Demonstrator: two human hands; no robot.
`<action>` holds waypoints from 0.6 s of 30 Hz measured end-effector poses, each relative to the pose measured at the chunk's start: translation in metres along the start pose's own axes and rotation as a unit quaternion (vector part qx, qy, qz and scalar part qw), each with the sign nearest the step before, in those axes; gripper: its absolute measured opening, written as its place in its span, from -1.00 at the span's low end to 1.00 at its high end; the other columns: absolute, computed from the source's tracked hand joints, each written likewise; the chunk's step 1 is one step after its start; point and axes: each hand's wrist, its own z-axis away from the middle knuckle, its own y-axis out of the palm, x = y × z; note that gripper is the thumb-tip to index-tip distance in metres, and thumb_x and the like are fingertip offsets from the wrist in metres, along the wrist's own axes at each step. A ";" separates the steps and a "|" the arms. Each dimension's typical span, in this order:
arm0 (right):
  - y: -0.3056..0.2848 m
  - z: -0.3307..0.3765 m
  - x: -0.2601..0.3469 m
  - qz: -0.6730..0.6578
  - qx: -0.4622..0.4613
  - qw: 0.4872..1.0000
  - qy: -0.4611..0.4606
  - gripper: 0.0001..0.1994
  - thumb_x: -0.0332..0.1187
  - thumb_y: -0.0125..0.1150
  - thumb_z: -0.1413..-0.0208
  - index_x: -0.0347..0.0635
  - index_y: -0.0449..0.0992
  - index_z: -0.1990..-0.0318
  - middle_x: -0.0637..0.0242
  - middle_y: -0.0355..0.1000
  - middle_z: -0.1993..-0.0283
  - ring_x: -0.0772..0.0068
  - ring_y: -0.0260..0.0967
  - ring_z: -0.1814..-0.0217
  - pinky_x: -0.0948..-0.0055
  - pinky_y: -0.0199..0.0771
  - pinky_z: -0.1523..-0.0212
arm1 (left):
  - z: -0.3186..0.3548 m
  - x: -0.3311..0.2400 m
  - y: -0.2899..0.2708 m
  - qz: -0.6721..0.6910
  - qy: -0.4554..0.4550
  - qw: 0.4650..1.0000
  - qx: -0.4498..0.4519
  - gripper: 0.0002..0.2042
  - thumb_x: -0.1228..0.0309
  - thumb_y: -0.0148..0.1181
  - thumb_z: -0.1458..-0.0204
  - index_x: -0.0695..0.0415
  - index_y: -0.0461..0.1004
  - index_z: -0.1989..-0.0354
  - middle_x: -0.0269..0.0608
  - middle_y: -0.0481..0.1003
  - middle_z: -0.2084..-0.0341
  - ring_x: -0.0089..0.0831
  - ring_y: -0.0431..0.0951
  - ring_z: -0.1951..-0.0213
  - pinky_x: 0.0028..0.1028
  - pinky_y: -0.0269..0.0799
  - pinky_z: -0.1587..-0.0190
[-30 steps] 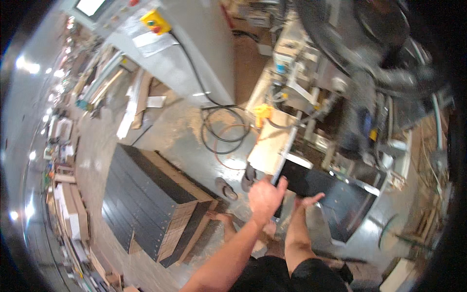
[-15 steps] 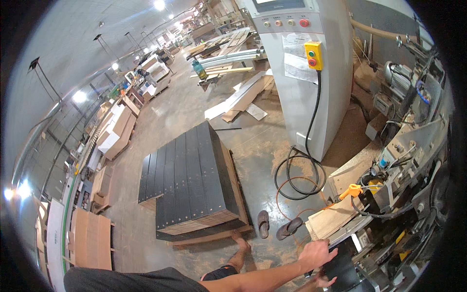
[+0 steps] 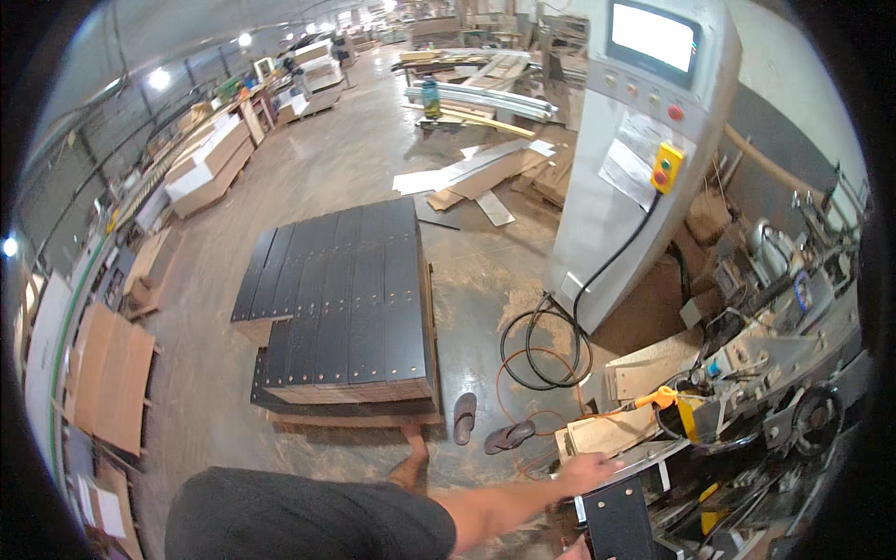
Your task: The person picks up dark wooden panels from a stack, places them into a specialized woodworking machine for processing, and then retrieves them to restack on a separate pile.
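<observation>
A black board (image 3: pixel 621 523) with small round holes near its end lies in the machine at the lower right. Just past its far end is my left hand (image 3: pixel 586 472), slightly blurred. Its visible fingers stretch toward the machine's metal edge, and I see nothing held. At the bottom border, only a part of my right hand (image 3: pixel 576 549) shows, close to the board's left side. Its fingers are mostly cut off, so its grip is hidden. The woodworking machine (image 3: pixel 747 411) carries metal rails, a handwheel and a yellow air gun (image 3: pixel 656 399).
Stacked black boards (image 3: pixel 336 299) rest on a low pallet beside my bare foot (image 3: pixel 412 435). Sandals (image 3: pixel 509 438) lie near a coiled black cable (image 3: pixel 546 359). A grey control cabinet (image 3: pixel 635 177) stands ahead. Board offcuts (image 3: pixel 490 177) lie on the floor.
The view has turned, shifting the stack left and showing more of the machine. My left hand is now off the black board's end, where it rested before. More of the board's holed face shows.
</observation>
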 end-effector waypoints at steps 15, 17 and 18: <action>0.099 0.127 0.077 -0.007 -0.008 1.000 -0.014 -0.56 -0.15 0.29 0.14 -0.15 0.53 0.08 -0.01 0.48 0.00 -0.08 0.42 -0.07 -0.06 0.46 -0.05 | 0.563 0.478 -0.276 -0.163 -0.497 0.789 -0.321 -0.39 -0.07 0.20 -0.09 0.36 0.59 0.08 0.24 0.57 0.07 0.10 0.57 -0.01 -0.11 0.47 0.01; 0.092 0.138 0.079 0.030 0.016 0.999 0.004 -0.49 -0.10 0.29 0.13 -0.16 0.48 0.01 -0.01 0.43 -0.05 -0.10 0.39 -0.11 -0.09 0.43 -0.08 | 0.582 0.468 -0.228 -0.037 -0.531 0.766 -0.361 -0.43 -0.02 0.22 -0.09 0.40 0.59 0.15 0.24 0.60 0.21 0.08 0.62 0.12 -0.11 0.49 0.11; 0.086 0.144 0.076 0.052 0.019 0.998 0.022 -0.46 -0.08 0.29 0.13 -0.17 0.46 -0.02 -0.02 0.41 -0.08 -0.10 0.37 -0.13 -0.10 0.41 -0.10 | 0.599 0.461 -0.208 0.019 -0.551 0.741 -0.384 -0.44 0.00 0.23 -0.09 0.42 0.60 0.18 0.23 0.62 0.28 0.06 0.64 0.19 -0.12 0.50 0.16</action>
